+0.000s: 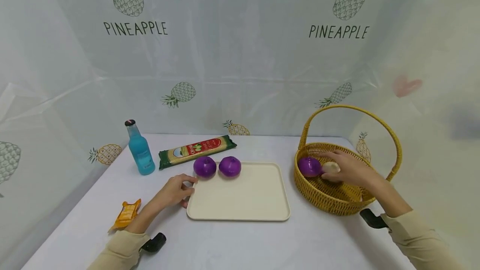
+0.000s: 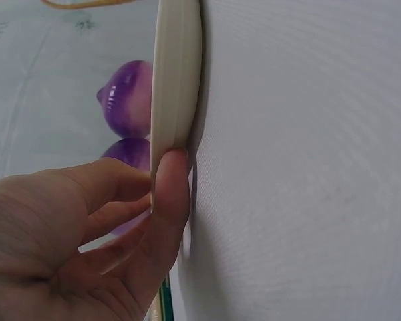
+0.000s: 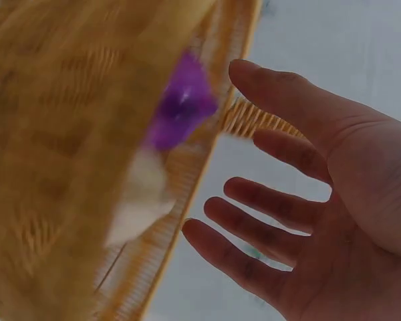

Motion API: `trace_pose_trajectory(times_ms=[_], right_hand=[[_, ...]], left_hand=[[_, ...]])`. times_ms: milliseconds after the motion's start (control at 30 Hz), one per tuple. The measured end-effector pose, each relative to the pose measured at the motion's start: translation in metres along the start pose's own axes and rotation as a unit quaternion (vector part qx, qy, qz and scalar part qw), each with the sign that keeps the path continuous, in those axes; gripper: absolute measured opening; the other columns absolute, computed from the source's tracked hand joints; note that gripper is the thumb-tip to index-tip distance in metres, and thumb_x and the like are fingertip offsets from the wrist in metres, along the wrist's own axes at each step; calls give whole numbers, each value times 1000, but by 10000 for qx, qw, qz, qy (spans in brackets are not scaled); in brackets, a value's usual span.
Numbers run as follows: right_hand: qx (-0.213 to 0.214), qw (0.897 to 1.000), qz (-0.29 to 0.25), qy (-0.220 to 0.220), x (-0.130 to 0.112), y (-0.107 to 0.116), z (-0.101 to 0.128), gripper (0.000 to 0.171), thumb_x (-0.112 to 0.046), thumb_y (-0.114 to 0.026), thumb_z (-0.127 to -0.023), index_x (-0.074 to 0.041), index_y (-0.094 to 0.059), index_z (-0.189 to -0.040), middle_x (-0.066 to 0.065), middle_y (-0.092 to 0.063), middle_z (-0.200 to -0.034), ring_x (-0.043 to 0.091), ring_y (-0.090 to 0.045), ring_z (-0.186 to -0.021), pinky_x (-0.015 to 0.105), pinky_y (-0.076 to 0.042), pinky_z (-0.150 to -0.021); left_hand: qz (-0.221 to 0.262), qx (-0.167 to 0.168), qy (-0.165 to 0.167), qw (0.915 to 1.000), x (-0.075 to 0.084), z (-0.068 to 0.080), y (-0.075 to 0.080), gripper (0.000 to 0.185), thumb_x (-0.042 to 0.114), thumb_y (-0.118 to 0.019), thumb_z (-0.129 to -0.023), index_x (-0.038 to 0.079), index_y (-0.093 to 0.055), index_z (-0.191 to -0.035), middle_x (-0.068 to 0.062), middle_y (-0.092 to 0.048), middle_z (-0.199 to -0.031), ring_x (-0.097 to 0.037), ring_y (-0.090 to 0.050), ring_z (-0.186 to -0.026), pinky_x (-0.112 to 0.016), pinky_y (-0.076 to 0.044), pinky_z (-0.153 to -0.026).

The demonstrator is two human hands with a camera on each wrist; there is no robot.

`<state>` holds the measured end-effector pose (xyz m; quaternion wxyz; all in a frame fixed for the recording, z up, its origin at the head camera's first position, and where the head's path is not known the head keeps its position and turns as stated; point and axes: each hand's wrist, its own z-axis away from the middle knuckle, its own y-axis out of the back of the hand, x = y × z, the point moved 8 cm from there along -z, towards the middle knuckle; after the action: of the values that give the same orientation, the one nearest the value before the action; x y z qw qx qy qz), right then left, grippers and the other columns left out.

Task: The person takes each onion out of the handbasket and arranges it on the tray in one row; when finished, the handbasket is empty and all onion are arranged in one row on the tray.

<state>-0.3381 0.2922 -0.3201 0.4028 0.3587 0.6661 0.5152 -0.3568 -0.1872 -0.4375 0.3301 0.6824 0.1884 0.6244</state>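
Note:
My left hand pinches the left edge of a cream tray, thumb against its outer side and fingers at the rim. Two purple onions sit side by side at the tray's far left corner. Over the wicker basket at the right, my right hand reaches in with its fingers around a whitish garlic bulb. Beside that bulb lies another purple onion. In the right wrist view the right hand has its fingers spread, with nothing between them.
A blue bottle stands at the back left. Behind the tray lies a long green-and-gold packet with a red label. An orange packet is next to the left forearm. The basket's tall handle arches above the right hand.

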Motion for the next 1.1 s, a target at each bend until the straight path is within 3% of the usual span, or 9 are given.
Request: trace_pose_trajectory(times_ms=[167, 400, 600, 767, 1100], right_hand=[[144, 9999, 85, 23, 21, -1, 11, 64, -33, -78, -82, -1, -56, -133, 27, -60, -128, 50, -53, -118, 64, -44, -94], [201, 9995, 219, 62, 37, -15, 20, 71, -30, -80, -79, 0, -50, -137, 33, -57, -123, 50, -57, -109, 63, -49, -87], [66, 9994, 341, 51, 44, -28, 20, 69, -27, -80, -79, 0, -51, -136, 33, -57, -120, 44, -61, -101, 57, -53, -80], [203, 9985, 492, 153, 44, -29, 18, 65, -20, -80, -79, -1, -53, -134, 29, -60, -115, 38, -63, -95, 54, -54, -76], [375, 9982, 471, 74, 48, -30, 15, 58, -14, -81, -77, -2, -55, -127, 29, -61, -113, 44, -61, -100, 59, -53, -78]], left_hand=[[-61, 22, 48, 10000, -1, -1, -1, 35, 3, -67, -87, 3, -67, -122, -15, -63, -119, -13, -59, -64, -25, -52, -51], [-63, 23, 173, 9998, -2, 0, -2, 35, 4, -67, -87, 4, -67, -122, -14, -62, -117, -14, -59, -60, -25, -51, -51], [-54, 22, 149, 9999, -2, -1, -2, 35, 3, -67, -87, 4, -66, -122, -15, -63, -118, -14, -59, -59, -25, -52, -50], [-124, 50, 54, 9999, -2, -1, -1, 35, 3, -67, -87, 4, -67, -122, -15, -63, -119, -13, -59, -65, -25, -52, -51], [-204, 51, -3, 9998, 1, 1, -1, 33, 3, -66, -87, 3, -68, -121, -16, -63, -118, -13, -59, -71, -24, -51, -53]])
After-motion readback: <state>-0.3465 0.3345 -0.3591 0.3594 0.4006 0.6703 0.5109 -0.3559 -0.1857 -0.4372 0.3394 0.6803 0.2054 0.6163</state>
